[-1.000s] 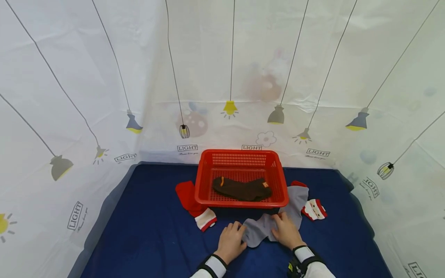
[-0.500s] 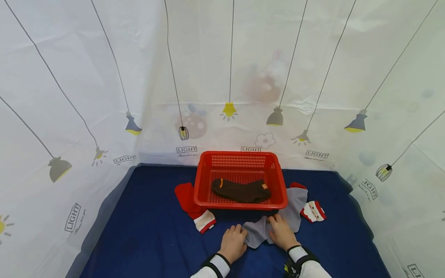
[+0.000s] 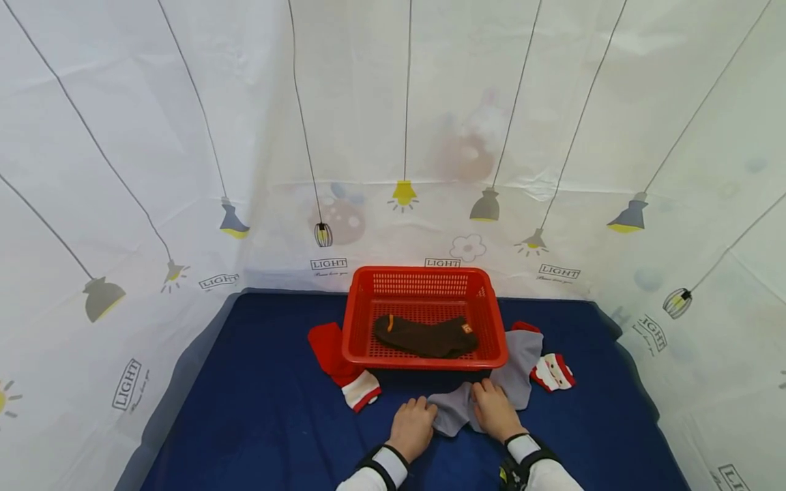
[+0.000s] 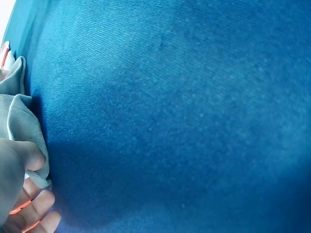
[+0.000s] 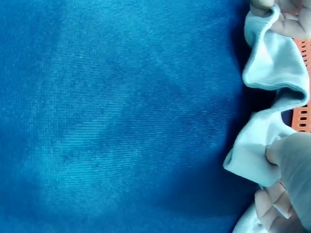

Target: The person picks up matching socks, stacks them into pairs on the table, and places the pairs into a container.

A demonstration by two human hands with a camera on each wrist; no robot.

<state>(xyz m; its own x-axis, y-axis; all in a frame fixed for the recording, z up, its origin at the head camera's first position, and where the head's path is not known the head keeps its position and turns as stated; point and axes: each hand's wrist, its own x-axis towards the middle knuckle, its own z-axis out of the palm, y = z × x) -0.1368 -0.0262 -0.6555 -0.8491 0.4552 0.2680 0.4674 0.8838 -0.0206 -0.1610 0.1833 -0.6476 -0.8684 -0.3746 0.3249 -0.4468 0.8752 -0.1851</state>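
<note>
Between my two hands a soft grey sock (image 3: 451, 409) is bunched in folds on the blue cloth, in front of the basket. My left hand (image 3: 411, 428) pinches its left end; in the left wrist view the thumb (image 4: 31, 154) presses on the fabric with the fingers beneath. Farther right, my right hand (image 3: 496, 412) pinches the grey fabric too, its thumb (image 5: 275, 154) on top in the right wrist view. More grey knit (image 3: 522, 361) lies just beyond that hand; whether it is a second sock I cannot tell.
A red plastic basket (image 3: 424, 363) stands behind the hands, with dark brown socks (image 3: 425, 338) inside. Left of it lies a red sock (image 3: 334, 351) with a white end. At right is a white-and-red Santa-face sock (image 3: 552, 373). White printed curtains (image 3: 381, 123) surround the blue cloth (image 3: 264, 409).
My right hand has shifted slightly left toward the left hand, and the grey fabric between them has bunched closer. The basket and other socks stay put.
</note>
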